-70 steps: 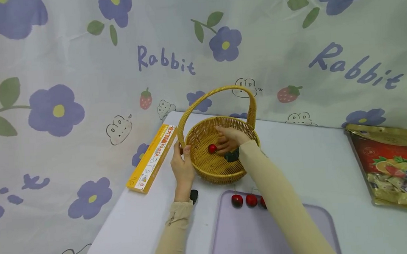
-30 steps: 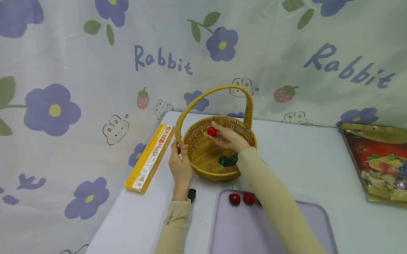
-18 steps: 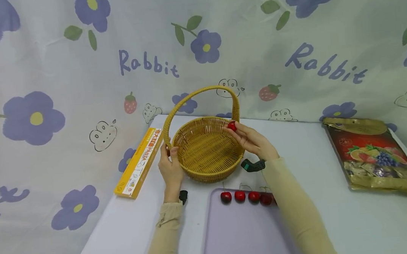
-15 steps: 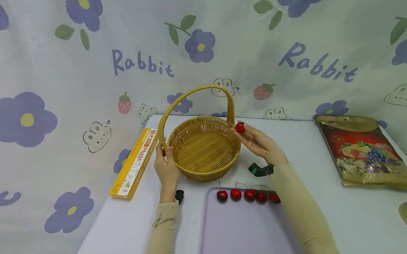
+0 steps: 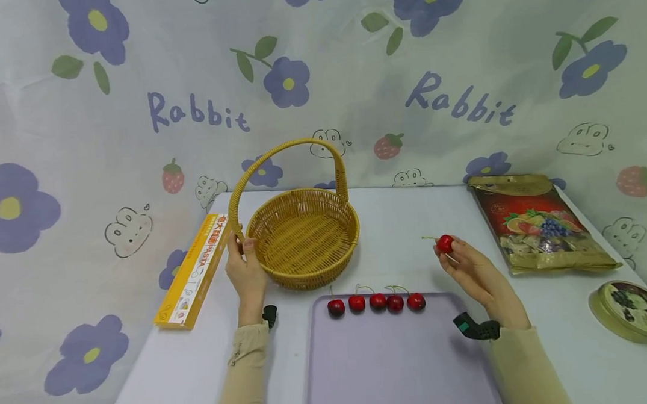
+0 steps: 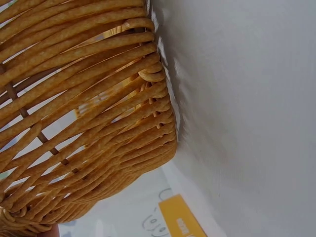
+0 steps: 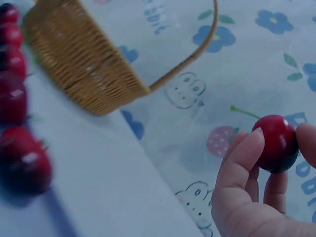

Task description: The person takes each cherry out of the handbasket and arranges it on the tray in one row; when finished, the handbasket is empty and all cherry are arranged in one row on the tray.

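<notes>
A yellow wicker basket (image 5: 305, 275) with a tall arched handle stands upright on the white table, its inside bare. My left hand (image 5: 246, 277) grips its left side at the foot of the handle, the thumb over the rim. Close up in the left wrist view is the basket's woven wall (image 6: 89, 108). To the right, above the table, my right hand (image 5: 481, 282) pinches a red cherry (image 5: 445, 243) with a green stem between thumb and fingers; the right wrist view shows this cherry (image 7: 277, 143) clearly. Several more cherries (image 5: 378, 302) lie in a row along the far edge of a lilac tray (image 5: 401, 367).
Left of the basket lies a yellow pasta box (image 5: 193, 274). A red and gold fruit-candy bag (image 5: 541, 222) rests at the back right, and a round gold tin (image 5: 634, 310) sits nearer on the right. A printed curtain (image 5: 317, 63) hangs behind the table.
My right hand has lifted the cherry out of the basket and carried it right, past the rim, over the table. The left hand keeps its grip on the basket. The head view has turned right.
</notes>
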Motion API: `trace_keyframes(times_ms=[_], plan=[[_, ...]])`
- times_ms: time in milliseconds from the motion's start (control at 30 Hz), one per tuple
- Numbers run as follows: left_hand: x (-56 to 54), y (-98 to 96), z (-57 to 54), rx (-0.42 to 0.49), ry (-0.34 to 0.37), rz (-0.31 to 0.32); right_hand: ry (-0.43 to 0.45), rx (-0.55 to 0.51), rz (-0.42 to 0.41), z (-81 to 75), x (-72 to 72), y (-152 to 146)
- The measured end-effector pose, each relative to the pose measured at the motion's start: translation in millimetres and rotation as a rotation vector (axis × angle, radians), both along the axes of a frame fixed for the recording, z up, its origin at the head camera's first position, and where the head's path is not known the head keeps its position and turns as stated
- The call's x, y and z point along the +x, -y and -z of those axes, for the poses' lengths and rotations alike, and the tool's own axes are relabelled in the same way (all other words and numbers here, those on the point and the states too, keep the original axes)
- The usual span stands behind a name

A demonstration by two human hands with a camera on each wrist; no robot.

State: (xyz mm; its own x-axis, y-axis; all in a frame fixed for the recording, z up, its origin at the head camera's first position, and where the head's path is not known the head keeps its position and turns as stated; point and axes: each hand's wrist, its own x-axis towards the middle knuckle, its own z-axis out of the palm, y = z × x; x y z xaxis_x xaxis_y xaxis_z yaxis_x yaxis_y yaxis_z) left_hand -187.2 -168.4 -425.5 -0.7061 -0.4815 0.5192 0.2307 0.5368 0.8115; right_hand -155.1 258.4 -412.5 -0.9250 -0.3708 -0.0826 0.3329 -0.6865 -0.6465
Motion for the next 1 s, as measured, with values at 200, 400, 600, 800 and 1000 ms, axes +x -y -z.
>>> trace_keyframes(times_ms=[200,400,600,800,1000], plan=[[-0.6,6.0,0.8,0.007,0.009,-0.010,-0.052,0.272,0.047,20.2,39.7,10],[1.3,3.8,3.8,0.038,0.040,-0.027,-0.001,0.597,0.111,26.8,48.4,26],[1.0,0.6,7.1,0.008,0.032,-0.018,0.061,0.731,0.138,30.9,52.0,25],[-1.9,1.6,3.9,0.004,-0.006,-0.015,0.094,0.881,0.168,33.9,58.3,27],[-2.6,0.5,2.6,0.017,-0.010,-0.016,0.059,1.165,0.177,29.8,59.6,37]])
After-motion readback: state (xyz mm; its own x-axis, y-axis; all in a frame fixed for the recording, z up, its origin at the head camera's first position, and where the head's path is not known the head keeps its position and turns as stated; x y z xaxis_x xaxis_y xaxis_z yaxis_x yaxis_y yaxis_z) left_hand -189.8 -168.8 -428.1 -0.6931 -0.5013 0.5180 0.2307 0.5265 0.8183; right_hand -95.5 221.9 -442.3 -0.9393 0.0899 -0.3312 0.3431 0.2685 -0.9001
